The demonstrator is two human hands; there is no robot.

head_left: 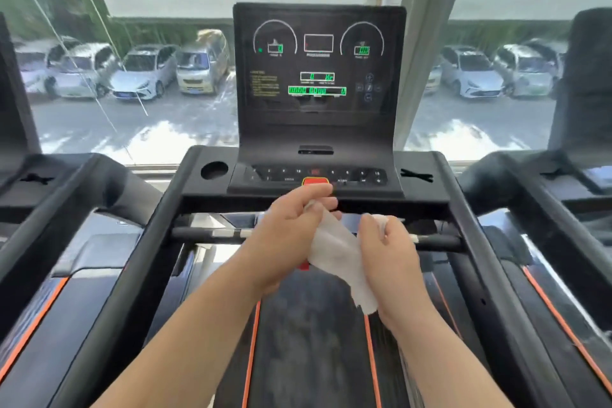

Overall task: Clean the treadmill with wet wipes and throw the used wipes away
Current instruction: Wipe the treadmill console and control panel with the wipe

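A person stands on a treadmill point(470, 202) facing its console, with two bare forearms reaching forward from the near edge of the view. Between the hands hangs one white wet wipe point(334, 252), held in the air above the belt point(308, 334), just near of the red stop button point(314, 181) and the horizontal handlebar point(205, 232).

The task looks to be at an early point — the wipe is being spread or refolded and touches no part of the machine. Nothing shows whether any surface has been wiped already, no bin is in view, and the throwing away is not yet done.

The left hand point(284, 235) sits slightly farther away, fingers curled, its grip closed on the wipe's upper edge. The right hand point(387, 252) sits nearer, palm turned inward, its grip closed round a bunched corner at the fingertips — the rest of the wipe drapes down beside the wrist. The display screen point(319, 64) glows green beyond.
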